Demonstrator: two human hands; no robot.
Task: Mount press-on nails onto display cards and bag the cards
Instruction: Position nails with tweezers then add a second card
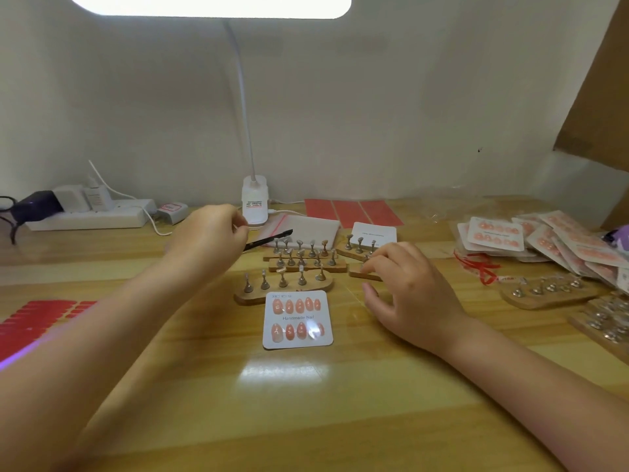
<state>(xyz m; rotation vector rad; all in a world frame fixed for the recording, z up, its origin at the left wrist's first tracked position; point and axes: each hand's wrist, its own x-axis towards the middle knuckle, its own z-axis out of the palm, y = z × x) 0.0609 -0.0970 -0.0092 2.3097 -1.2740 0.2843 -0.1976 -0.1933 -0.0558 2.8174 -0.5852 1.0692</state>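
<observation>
A white display card with two rows of pink press-on nails lies in the middle of the wooden table. Behind it stand wooden stands with metal nail pegs. My left hand grips black tweezers, whose tip points over the rear stands. My right hand reaches over a small wooden stand, fingertips pinched at a peg; what they hold is too small to tell. A blank white card lies behind.
A pile of bagged nail cards sits at the right, with more peg stands in front of it. Red sticker sheets lie at the back and at the left edge. A lamp base and a power strip line the wall.
</observation>
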